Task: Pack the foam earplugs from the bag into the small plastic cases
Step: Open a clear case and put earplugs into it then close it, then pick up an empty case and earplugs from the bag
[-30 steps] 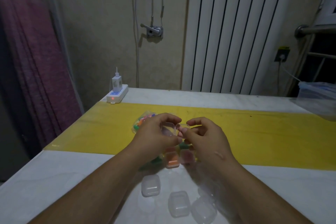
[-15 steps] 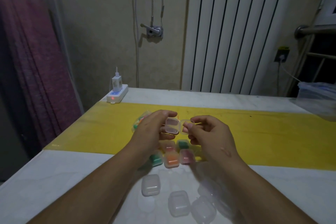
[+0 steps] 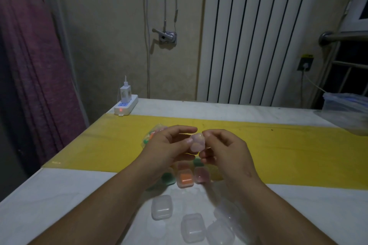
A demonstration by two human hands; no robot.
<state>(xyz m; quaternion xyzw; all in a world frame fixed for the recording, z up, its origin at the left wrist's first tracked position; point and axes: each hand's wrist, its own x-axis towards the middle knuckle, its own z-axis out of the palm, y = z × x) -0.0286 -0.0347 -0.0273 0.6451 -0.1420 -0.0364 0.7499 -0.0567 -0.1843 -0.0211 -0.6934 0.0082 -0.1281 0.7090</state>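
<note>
A small clear plastic case (image 3: 197,142) with a pale pink tint is held above the yellow strip between my left hand (image 3: 169,145) and my right hand (image 3: 225,148); its lid looks folded shut. The bag of coloured earplugs (image 3: 152,135) lies behind my left hand, mostly hidden. Filled cases sit under my hands: a green one (image 3: 168,178), an orange one (image 3: 184,179) and a pink one (image 3: 201,174). Several empty clear cases (image 3: 161,207) lie nearer me on the white table.
A white power strip (image 3: 125,108) with a charger stands at the table's far left corner. A clear plastic bag (image 3: 346,111) rests at the far right edge. The yellow strip (image 3: 288,151) runs across the table. A wall and radiator stand behind.
The case was spread open between my hands; now it is folded together and held upright between both thumbs and fingers. My hands have moved slightly closer.
</note>
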